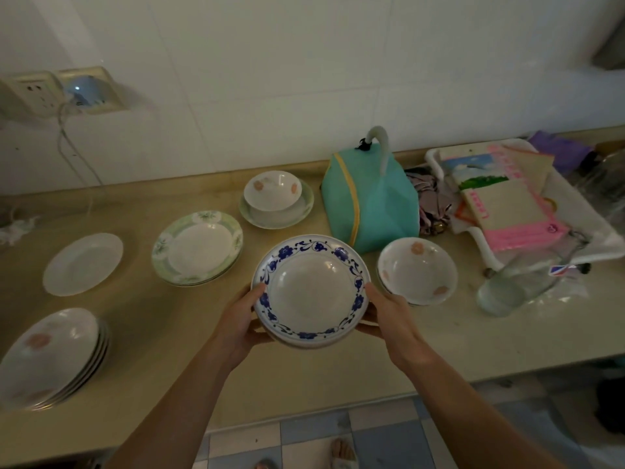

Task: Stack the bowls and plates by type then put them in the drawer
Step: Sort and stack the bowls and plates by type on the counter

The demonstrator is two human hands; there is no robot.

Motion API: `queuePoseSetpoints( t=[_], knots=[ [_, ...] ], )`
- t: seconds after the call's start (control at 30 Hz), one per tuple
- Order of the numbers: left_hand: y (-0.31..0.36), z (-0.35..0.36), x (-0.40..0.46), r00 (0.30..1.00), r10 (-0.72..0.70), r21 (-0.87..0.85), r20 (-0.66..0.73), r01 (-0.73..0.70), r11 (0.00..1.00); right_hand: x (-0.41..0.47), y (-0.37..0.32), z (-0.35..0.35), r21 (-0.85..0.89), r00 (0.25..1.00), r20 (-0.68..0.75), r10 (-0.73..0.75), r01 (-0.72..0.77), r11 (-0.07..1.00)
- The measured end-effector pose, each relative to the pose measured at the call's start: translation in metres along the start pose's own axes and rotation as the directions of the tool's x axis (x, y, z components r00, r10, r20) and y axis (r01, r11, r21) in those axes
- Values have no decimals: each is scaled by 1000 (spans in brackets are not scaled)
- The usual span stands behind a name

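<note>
A stack of blue-flowered plates [309, 291] is held above the counter's front part, my left hand [241, 324] gripping its left rim and my right hand [389, 316] its right rim. Right of it stand pink-flowered bowls [417, 270]. Behind sits another pink-flowered bowl [272, 190] on a green-rimmed plate [304, 208]. A stack of green-rimmed plates [198, 248] lies left of centre. Further left lies a plain white plate [83, 264]. A pile of pink-flowered plates [50, 357] rests at the front left. No drawer is in view.
A teal bag [370, 204] stands behind the held plates. At the right are a white tray [595, 231] with packets and a lying glass bottle [521, 286]. Wall sockets with a cable [64, 130] hang at the left. The counter edge [304, 411] runs along the front, tiled floor below.
</note>
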State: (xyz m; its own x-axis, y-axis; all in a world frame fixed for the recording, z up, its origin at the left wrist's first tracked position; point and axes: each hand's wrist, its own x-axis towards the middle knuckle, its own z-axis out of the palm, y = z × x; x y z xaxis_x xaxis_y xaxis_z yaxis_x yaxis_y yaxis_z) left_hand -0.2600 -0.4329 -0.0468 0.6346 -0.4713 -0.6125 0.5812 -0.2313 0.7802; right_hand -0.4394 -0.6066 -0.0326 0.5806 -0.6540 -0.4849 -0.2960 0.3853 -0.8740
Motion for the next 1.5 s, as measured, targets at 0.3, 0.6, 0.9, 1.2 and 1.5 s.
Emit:
queuePoseSetpoints(
  t=[0.3,0.6,0.9,1.2,1.5],
  knots=[
    [12,1,3,999,0,-55,-51,-3,998,20,-3,-1,26,986,166,-11,7,1000],
    [31,29,-28,738,619,558,-270,-404,725,11,13,-67,22,976,-213,45,-41,999],
    [26,146,-63,571,772,465,278,-784,412,62,-6,-142,-306,822,-541,-178,4,952],
    [-36,213,-9,990,-75,413,116,21,910,83,-2,-138,-373,885,-406,-226,65,926],
    [-38,239,22,998,63,370,23,-67,927,89,0,-151,-233,935,-341,-96,15,972]
  ],
)
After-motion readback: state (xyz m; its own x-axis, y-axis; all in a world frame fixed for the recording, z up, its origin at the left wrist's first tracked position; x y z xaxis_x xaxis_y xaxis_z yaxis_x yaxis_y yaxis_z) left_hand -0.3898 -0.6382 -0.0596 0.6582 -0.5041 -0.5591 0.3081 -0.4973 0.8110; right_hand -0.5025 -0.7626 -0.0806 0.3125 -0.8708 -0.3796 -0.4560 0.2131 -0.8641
